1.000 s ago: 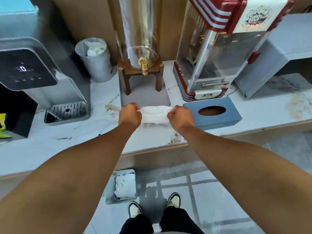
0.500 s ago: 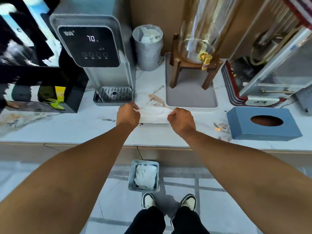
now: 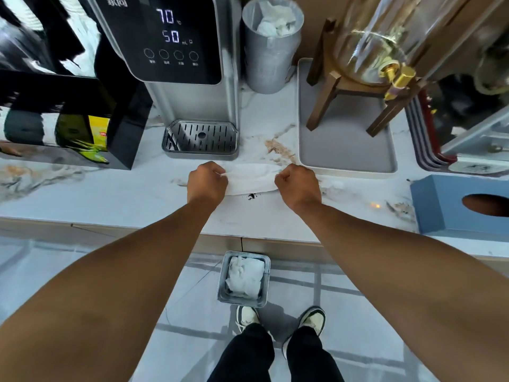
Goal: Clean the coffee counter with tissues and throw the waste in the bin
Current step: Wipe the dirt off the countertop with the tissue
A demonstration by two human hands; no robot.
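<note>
A white tissue (image 3: 252,179) is stretched between my left hand (image 3: 207,181) and my right hand (image 3: 298,184), each fist gripping one end. It is held just over the white marble counter (image 3: 115,198). A small patch of dark coffee grounds (image 3: 251,196) lies on the counter right below the tissue's near edge. A brown stain (image 3: 279,148) marks the counter just beyond the tissue. On the floor under the counter edge stands a square metal bin (image 3: 243,279) holding crumpled white tissues.
A water dispenser (image 3: 179,64) with drip tray (image 3: 200,139) stands behind the hands. A round bin (image 3: 271,53) with tissues, a grey tray (image 3: 347,146) under a glass dispenser stand (image 3: 358,86), and a blue tissue box (image 3: 465,205) sit to the right. My shoes (image 3: 278,319) are beside the floor bin.
The view has shifted left along the counter; both hands, still holding the stretched tissue, now hover in front of the water dispenser over the dark grounds.
</note>
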